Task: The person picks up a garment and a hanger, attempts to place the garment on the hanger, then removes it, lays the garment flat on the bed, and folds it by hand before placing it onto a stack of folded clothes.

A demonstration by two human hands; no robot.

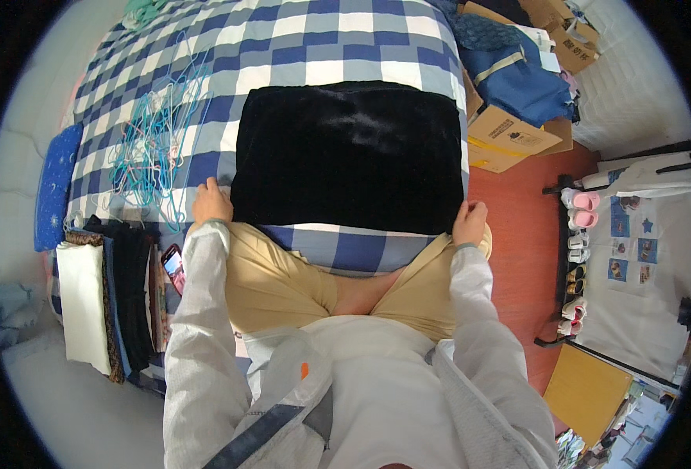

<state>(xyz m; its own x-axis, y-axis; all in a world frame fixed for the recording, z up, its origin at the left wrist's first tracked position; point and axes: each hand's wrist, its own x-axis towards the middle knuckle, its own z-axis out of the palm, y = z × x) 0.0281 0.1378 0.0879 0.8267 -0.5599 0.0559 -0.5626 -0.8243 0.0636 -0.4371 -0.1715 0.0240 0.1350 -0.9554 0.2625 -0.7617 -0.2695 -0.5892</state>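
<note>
A folded black velvety cloth or garment [345, 164] lies flat on the blue, grey and white checked bedcover [345, 53], just beyond the person's knees. At its near left edge is my left hand [212, 202], fingers bent; whether it pinches the cloth cannot be told. My right hand [470, 221] is at the near right corner, thumb and fingers closed on the black edge. A tangle of blue, white and pink wire hangers [155, 146] lies on the bed to the left.
Folded trousers and cloths [84, 305] hang or lie at the left, beside a smartphone [174, 269]. A blue pillow [58, 187] stands behind. Cardboard boxes [507, 138] with a blue bag [521, 88] are at the right, above a shoe rack [563, 258] with several shoes.
</note>
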